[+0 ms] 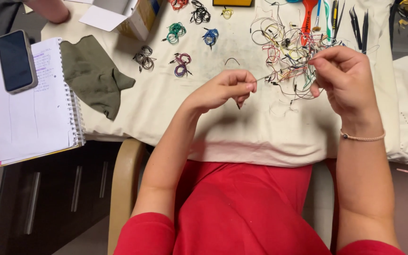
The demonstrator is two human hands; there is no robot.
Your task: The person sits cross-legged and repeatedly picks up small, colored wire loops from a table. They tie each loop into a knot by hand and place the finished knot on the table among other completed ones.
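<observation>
A thin wire [279, 72] runs nearly level between the hands above the bench [204, 127]. The left hand [225, 89] pinches its near end, the right hand [341, 78] pinches the far end beside the tangled wire pile [289, 52].

A dark phone [16, 61] lies on a white notebook [34, 118] with a wire spine at the left edge of the counter [242, 137], and a green cloth [93, 75] lies just beside them. Small bundles of coloured wire, green [175, 32], blue [210, 36], purple [182, 64] and black [199, 13], sit apart near the top. An open white box [123, 16] is near the green cloth, and black tweezers [359, 26] lie at the top right.
</observation>
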